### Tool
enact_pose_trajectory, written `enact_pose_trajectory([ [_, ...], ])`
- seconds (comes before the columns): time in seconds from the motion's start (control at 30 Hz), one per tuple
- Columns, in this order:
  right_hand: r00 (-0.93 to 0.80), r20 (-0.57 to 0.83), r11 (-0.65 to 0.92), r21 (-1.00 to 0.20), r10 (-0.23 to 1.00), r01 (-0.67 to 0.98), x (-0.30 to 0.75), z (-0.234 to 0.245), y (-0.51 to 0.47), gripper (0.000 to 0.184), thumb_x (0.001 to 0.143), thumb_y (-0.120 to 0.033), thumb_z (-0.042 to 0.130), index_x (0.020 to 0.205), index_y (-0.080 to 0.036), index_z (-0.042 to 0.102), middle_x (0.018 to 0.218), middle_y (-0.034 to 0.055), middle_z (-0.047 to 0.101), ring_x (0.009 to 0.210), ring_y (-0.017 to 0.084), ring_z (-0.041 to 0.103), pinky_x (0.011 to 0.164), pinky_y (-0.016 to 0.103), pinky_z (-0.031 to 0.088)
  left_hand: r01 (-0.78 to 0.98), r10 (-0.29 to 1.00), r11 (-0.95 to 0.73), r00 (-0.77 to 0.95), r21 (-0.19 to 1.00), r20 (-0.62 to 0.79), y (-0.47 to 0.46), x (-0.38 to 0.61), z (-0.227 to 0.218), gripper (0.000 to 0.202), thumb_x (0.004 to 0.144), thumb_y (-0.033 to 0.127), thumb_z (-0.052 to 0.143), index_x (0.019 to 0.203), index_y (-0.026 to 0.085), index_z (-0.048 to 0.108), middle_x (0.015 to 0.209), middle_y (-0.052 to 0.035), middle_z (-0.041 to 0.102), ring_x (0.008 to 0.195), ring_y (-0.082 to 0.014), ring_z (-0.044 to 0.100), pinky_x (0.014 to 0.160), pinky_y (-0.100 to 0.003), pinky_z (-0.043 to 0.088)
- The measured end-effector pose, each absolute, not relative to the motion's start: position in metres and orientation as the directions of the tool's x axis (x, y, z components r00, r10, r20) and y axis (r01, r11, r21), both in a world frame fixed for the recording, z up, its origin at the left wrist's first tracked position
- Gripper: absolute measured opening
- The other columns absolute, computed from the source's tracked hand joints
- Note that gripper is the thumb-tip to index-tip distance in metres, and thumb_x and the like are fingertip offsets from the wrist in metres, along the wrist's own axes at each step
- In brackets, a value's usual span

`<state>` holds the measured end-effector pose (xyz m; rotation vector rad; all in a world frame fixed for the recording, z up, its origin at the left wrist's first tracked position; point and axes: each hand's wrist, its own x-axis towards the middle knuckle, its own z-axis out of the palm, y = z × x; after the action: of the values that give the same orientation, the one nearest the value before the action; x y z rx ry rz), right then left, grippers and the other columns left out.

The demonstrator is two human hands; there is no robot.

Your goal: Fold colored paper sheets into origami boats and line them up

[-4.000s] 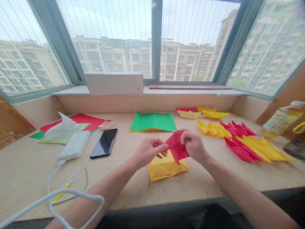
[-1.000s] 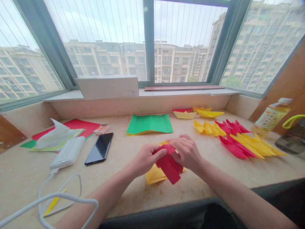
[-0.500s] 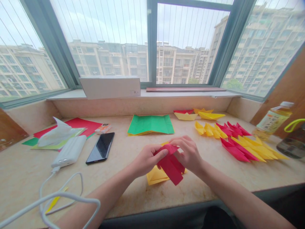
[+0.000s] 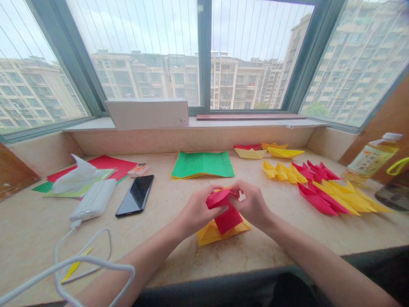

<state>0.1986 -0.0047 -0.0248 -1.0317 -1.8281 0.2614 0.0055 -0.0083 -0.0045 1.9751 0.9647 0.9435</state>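
Both hands meet over the middle of the stone table (image 4: 287, 243) and pinch a partly folded red paper (image 4: 223, 209). My left hand (image 4: 194, 211) grips its left side with thumb on top. My right hand (image 4: 254, 204) closes on its right side. A flap of the red paper hangs down between them. Under the hands lies a folded yellow paper (image 4: 217, 232) flat on the table.
Green sheets (image 4: 203, 164) lie behind the hands. Folded red and yellow pieces (image 4: 322, 189) spread to the right, paper boats (image 4: 268, 151) farther back. A black phone (image 4: 136, 195), white power bank (image 4: 92, 200) with cable (image 4: 79, 260), tissues and coloured sheets lie left. A bottle (image 4: 370, 160) stands far right.
The red paper has been drawn up and folded shorter between my hands; its hanging flap is smaller than before. Both hands have moved closer together.
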Motion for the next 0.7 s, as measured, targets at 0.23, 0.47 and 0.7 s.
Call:
enact_pose_trajectory([
  [0.23,-0.136,0.497,0.511,-0.787,0.857,0.345,0.193,-0.026,-0.005,0.008,0.079,-0.016,0.061,0.086,-0.02,0.06,0.071,-0.0016,0.066,0.066,0.015,0.061,0.063,0.026,0.045,0.348,0.841,-0.483,0.442,0.804,0.314,-0.005,0.005,-0.009,0.026,0.084,0.019,0.065,0.11,0.02,0.068,0.102,-0.0021,0.076,0.089,-0.0188,0.069,0.079,-0.027,0.049],
  [0.47,-0.183,0.426,0.462,-0.845,0.886,0.269,0.192,-0.026,-0.007,0.029,0.08,-0.012,0.055,0.107,-0.022,0.056,0.07,-0.0043,0.067,0.062,0.013,0.059,0.058,0.024,0.041,0.342,0.827,-0.519,0.433,0.783,0.359,-0.005,0.007,-0.01,0.024,0.085,0.02,0.066,0.109,0.021,0.07,0.101,-0.001,0.076,0.088,-0.0176,0.069,0.078,-0.025,0.049],
  [0.7,-0.177,0.524,0.532,-0.669,0.833,0.519,0.193,-0.031,-0.008,0.032,0.079,-0.012,0.056,0.109,-0.023,0.057,0.067,-0.0055,0.059,0.059,0.014,0.056,0.058,0.024,0.041,0.433,0.797,-0.598,0.409,0.674,0.444,-0.004,0.007,-0.016,0.028,0.08,0.009,0.065,0.105,0.02,0.071,0.099,-0.0022,0.076,0.087,-0.0186,0.069,0.079,-0.027,0.05],
])
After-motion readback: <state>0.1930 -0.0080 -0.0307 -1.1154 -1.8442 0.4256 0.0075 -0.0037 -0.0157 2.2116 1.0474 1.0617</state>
